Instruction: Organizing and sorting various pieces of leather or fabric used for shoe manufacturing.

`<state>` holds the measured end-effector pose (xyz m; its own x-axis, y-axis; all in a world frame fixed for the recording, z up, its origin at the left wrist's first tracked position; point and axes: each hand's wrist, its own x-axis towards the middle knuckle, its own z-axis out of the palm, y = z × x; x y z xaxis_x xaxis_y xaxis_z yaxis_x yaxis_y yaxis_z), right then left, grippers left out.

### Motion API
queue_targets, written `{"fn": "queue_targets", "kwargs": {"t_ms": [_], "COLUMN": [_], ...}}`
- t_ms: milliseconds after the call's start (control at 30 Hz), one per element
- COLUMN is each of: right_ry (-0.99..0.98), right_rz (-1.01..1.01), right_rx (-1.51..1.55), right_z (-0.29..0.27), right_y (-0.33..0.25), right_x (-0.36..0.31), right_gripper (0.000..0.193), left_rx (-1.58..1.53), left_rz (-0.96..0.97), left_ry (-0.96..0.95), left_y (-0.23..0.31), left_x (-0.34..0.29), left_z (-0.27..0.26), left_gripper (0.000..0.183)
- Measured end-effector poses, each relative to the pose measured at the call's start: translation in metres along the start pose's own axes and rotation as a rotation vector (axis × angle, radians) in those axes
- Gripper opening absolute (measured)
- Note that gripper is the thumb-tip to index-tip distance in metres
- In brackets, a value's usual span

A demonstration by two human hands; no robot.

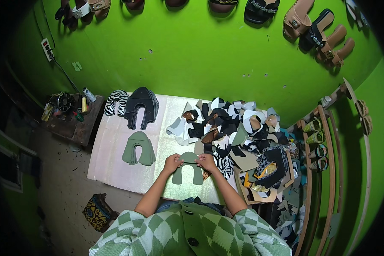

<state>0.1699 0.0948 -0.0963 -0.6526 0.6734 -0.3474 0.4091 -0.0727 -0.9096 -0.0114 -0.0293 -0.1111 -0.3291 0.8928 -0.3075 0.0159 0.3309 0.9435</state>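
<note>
Green horseshoe-shaped piece (189, 159) is at the near middle of the table (102, 160), right of a similar green stack (135, 143). Left hand (173, 162) and right hand (206, 161): fingers pinched on its far part, one each side. Judged light, thin and pliable, unlikely to break; narrow legs may flop. Recommended hold: the broad far curve, both sides.
</note>
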Motion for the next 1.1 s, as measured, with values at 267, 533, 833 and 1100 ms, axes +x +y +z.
{"fn": "queue_targets", "kwargs": {"t_ms": [267,533,833,1100], "right_ry": [0.132,0.326,0.401,0.315], "right_rz": [-0.082,-0.099,-0.115,-0.535], "right_rx": [-0.196,-0.3,-0.302,-0.774], "right_z": [0.011,0.02,0.027,0.032], "right_y": [0.022,0.037,0.028,0.013], "right_x": [0.002,0.006,-0.001,-0.028], "right_gripper": [0.018,0.023,0.019,0.032], "left_rx": [0.366,0.472,0.538,0.674], "left_rz": [0.069,-0.173,-0.156,0.255], "left_ry": [0.258,0.372,0.44,0.584], "left_y": [-0.015,0.007,0.011,0.016], "left_x": [-0.005,-0.013,-0.018,-0.037], "left_z": [0.005,0.009,0.012,0.025], "left_gripper": [0.017,0.02,0.024,0.016]}}
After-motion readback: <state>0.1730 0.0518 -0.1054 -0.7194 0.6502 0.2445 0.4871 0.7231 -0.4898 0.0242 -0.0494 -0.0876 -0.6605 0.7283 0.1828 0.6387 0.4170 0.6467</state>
